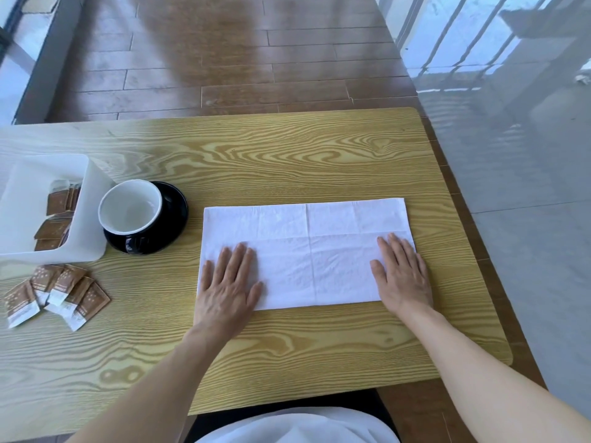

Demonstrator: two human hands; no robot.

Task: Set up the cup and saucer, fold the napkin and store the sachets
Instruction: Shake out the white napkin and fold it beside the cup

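Observation:
A white napkin [307, 251] lies flat on the wooden table [287, 155], as a wide rectangle with crease lines. My left hand [228, 282] presses flat on its near left corner, fingers spread. My right hand [401, 273] presses flat on its near right corner. To the left, a black cup with a white inside [131, 207] stands on a black saucer [174, 209]. A white bin [35, 187] at the far left holds several brown sachets [57, 219]. Several more brown and white sachets [57, 292] lie loose on the table in front of the bin.
The table's right edge runs close to the napkin, with grey tiled floor [511, 187] beyond. Brown wood flooring [240, 59] lies past the far edge. A white cloth [297, 426] shows at the bottom below the table's near edge.

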